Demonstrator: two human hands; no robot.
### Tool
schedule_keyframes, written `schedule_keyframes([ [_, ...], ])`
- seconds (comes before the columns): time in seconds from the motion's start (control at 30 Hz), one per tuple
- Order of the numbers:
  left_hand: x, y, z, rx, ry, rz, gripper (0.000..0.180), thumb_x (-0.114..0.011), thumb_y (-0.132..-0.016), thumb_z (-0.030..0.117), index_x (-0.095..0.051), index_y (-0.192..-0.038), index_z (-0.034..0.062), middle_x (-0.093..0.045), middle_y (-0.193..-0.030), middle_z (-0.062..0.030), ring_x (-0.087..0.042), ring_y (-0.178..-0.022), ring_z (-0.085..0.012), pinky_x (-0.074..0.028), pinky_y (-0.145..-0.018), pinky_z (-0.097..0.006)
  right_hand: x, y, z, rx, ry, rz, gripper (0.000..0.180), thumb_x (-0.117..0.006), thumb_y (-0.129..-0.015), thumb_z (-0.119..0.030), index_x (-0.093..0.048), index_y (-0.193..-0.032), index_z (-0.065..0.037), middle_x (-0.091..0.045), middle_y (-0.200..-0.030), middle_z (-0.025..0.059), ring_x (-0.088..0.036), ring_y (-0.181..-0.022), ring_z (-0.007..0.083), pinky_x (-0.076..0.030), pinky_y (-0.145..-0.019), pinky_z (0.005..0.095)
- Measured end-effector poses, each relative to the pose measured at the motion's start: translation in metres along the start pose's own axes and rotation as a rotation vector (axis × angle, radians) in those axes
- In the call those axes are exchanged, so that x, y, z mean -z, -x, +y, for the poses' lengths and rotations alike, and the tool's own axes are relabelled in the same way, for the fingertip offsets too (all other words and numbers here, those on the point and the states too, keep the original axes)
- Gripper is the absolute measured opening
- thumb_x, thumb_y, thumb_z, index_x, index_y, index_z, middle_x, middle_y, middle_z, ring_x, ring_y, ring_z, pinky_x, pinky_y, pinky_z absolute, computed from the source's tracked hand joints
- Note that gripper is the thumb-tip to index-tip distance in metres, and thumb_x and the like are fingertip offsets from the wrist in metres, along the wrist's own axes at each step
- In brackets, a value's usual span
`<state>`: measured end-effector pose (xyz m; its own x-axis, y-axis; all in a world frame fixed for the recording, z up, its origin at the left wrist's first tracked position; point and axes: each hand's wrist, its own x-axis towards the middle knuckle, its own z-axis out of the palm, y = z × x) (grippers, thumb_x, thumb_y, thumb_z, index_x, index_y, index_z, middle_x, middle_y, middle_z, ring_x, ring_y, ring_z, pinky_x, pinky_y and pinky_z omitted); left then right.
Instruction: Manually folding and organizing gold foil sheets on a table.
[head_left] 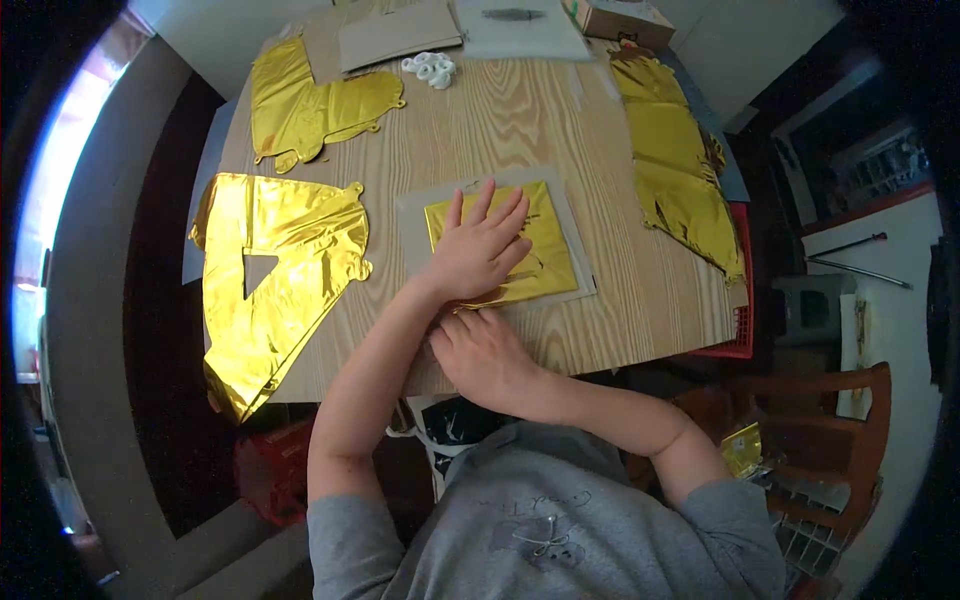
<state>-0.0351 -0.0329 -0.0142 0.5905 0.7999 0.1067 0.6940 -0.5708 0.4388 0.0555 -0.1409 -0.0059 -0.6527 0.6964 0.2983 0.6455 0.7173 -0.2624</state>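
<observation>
A folded gold foil balloon (545,255) lies inside a clear plastic sleeve (578,240) on the wooden table (520,120). My left hand (478,250) lies flat on top of it, fingers spread, pressing it down. My right hand (480,352) sits just below, at the sleeve's near edge, its fingertips hidden under the left wrist; whether it grips the sleeve is unclear.
Flat gold foil letter balloons lie around: a large one (270,280) at the left, another (310,105) at the far left, a crumpled strip (680,170) along the right edge. Cardboard sheets (395,35), a white ring bundle (432,68) and a small box (625,20) lie at the far side. A wooden chair (830,420) stands to the right.
</observation>
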Motion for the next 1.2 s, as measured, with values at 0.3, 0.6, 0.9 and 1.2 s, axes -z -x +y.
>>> schedule_keyframes([
  [0.3, -0.004, 0.004, 0.011, -0.022, -0.133, 0.012, 0.058, -0.043, -0.094, 0.038, -0.033, -0.142, 0.0055, -0.030, -0.150, -0.0138, -0.017, -0.142, -0.0365, -0.005, -0.111, -0.060, 0.029, 0.029, 0.025, 0.018, -0.336, 0.003, 0.009, -0.057, -0.082, -0.014, -0.053, -0.084, -0.007, -0.053, -0.087, 0.0110, -0.052, -0.090, 0.0293, -0.037, -0.081, 0.0418],
  [0.6, 0.000, 0.015, 0.020, -0.145, -0.226, -0.069, 0.062, -0.047, -0.092, 0.035, -0.030, -0.144, 0.0060, -0.028, -0.151, -0.0141, -0.016, -0.142, -0.0380, -0.005, -0.111, -0.060, 0.067, 0.082, 0.058, -0.220, -1.106, 0.345, 0.017, -0.049, -0.096, -0.022, -0.044, -0.090, -0.007, -0.050, -0.085, 0.0065, -0.051, -0.086, 0.0241, -0.038, -0.093, 0.0440],
  [0.9, 0.001, 0.048, 0.050, -0.201, -0.230, -0.124, 0.063, -0.050, -0.090, 0.033, -0.030, -0.144, 0.0068, -0.029, -0.150, -0.0134, -0.017, -0.141, -0.0384, -0.007, -0.112, -0.059, 0.132, 0.181, 0.117, -0.499, -1.383, 0.753, 0.021, -0.045, -0.099, -0.027, -0.041, -0.088, -0.009, -0.039, -0.073, 0.0008, -0.035, -0.057, 0.0086, -0.036, -0.050, 0.0257],
  [1.2, -0.003, 0.045, 0.059, -0.195, -0.268, -0.091, 0.061, -0.051, -0.088, 0.029, -0.034, -0.142, 0.0069, -0.031, -0.149, -0.0134, -0.020, -0.140, -0.0383, -0.010, -0.111, -0.061, 0.138, 0.179, 0.093, -0.344, -0.198, 0.238, 0.021, -0.073, -0.077, -0.020, -0.062, -0.090, -0.009, -0.061, -0.090, 0.0082, -0.062, -0.080, 0.0254, -0.050, -0.068, 0.0344],
])
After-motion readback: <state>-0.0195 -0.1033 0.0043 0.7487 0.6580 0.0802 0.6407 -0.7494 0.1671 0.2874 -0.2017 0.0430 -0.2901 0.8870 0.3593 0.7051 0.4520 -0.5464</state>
